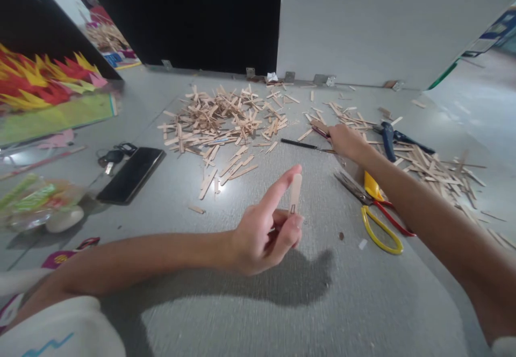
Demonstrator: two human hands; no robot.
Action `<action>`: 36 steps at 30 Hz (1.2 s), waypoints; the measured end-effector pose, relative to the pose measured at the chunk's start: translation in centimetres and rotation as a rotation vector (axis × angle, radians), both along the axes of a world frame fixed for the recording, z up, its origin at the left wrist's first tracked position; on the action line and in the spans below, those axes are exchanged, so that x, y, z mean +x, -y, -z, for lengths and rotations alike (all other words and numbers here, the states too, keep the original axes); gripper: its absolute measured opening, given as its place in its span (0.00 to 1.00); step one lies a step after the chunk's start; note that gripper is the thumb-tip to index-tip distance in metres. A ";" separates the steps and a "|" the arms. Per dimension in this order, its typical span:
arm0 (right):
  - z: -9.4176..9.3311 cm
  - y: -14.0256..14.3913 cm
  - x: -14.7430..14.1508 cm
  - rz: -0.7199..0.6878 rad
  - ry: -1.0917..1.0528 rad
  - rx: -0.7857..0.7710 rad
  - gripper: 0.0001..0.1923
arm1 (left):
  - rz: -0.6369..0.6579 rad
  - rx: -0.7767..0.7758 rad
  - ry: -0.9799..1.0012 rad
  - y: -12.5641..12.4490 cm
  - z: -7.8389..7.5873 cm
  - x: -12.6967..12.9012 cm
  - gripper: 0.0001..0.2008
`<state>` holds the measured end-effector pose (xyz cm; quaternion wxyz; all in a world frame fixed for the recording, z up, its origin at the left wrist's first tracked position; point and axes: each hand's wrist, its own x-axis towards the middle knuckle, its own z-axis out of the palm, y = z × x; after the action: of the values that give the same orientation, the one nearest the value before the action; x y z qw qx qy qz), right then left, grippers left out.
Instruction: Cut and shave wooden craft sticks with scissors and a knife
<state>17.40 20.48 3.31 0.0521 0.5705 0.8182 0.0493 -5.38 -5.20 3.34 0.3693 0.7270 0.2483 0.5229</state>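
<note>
My left hand (268, 228) pinches a short wooden craft stick (295, 190) upright between thumb and fingers, with the index finger stretched along to its top. A small dark rectangle is drawn near the stick's lower end. Farther off to the right, my right hand (345, 139) reaches down to the surface, fingers closed round a slim dark-red tool (320, 129) whose kind I cannot make out. Beside that hand lies a thin black pen-like tool (299, 143). Scissors (381, 228) with yellow and red handles rest partly open below my right forearm.
A large pile of craft sticks (221, 112) spreads across the middle back, another pile (435, 171) at the right. A blue glue gun (389, 139) lies near it. A phone (132, 175) and keys (113, 157) are at the left. A black and white panel (342, 29) stands behind.
</note>
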 end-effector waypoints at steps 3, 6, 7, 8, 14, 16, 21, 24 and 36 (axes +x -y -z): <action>0.3 -0.3 0.2 0.019 -0.038 0.027 0.15 | -0.012 0.004 -0.007 0.4 -0.5 0.0 0.32; 0.2 0.0 0.5 0.030 -0.107 0.065 0.13 | -0.022 -0.010 0.003 0.8 -1.0 0.0 0.32; 0.0 0.2 0.6 0.039 -0.146 0.085 0.13 | -0.028 -0.014 0.009 0.8 -1.2 0.0 0.32; -0.3 0.4 0.7 0.047 -0.194 0.110 0.13 | -0.031 -0.019 0.011 0.9 -1.4 0.0 0.32; -2.4 3.0 1.5 0.006 -0.591 0.216 0.05 | -0.017 -0.034 -0.002 1.3 -2.3 -0.2 0.32; -3.3 4.8 1.4 -0.017 -0.877 0.152 0.07 | -0.030 -0.038 0.005 1.4 -2.4 -0.2 0.32; -6.4 11.1 0.3 -0.106 -1.305 -0.124 0.13 | -0.035 -0.025 -0.024 1.5 -2.2 -0.2 0.32; -8.0 15.0 -0.4 -0.061 -1.412 -0.222 0.13 | -0.027 -0.022 -0.042 1.4 -2.0 -0.2 0.32; -8.7 20.5 0.4 -0.125 -1.512 -0.078 0.12 | -0.083 -0.068 -0.026 -1.4 0.6 -0.2 0.26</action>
<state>17.78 0.01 12.04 -0.5059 0.3991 0.6630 -0.3812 -5.58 -3.83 2.71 0.3684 0.7099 0.3007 0.5195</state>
